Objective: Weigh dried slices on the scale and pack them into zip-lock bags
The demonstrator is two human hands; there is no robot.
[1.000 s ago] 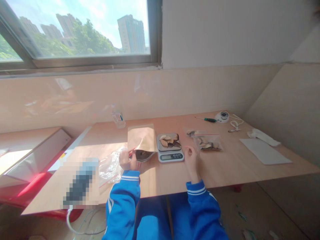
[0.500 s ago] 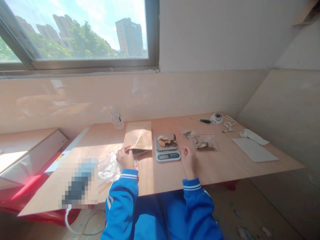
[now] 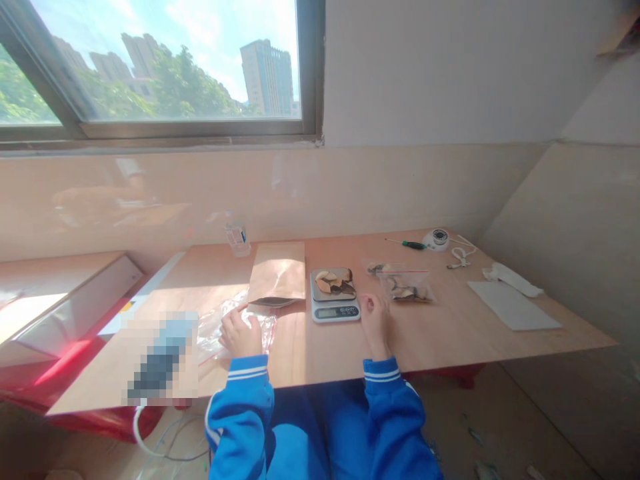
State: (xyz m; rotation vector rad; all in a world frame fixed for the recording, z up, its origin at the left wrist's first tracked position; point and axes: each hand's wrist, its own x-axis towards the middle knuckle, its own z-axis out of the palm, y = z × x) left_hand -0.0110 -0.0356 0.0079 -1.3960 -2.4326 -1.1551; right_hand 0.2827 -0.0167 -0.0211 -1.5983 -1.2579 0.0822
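My left hand [image 3: 241, 332] lies over a crumpled clear plastic zip bag [image 3: 213, 337], its fingers spread and holding nothing. Just beyond its fingertips is a brown paper bag [image 3: 277, 273], flat on the table with its mouth gaping a little towards me. Beside it stands a white digital kitchen scale [image 3: 336, 312] with curled brown-and-cream dried pieces [image 3: 334, 283] on its metal plate. To the right of the scale my right hand [image 3: 375, 319] rests with curled fingers, nothing visible in them. The display digits are too small to read.
Behind my right hand lie two clear zip bags, the nearer one [image 3: 407, 287] with dried pieces inside. Farther out are a plastic bottle [image 3: 237, 239], a green-handled screwdriver [image 3: 413, 245], a white dome camera [image 3: 436, 240], a white sheet [image 3: 513, 307] and a blurred-out object [image 3: 163, 357].
My left hand has let go of the paper bag's mouth and drawn back to the left, onto the plastic bag. My right hand stays beside the scale. The view has shifted slightly.
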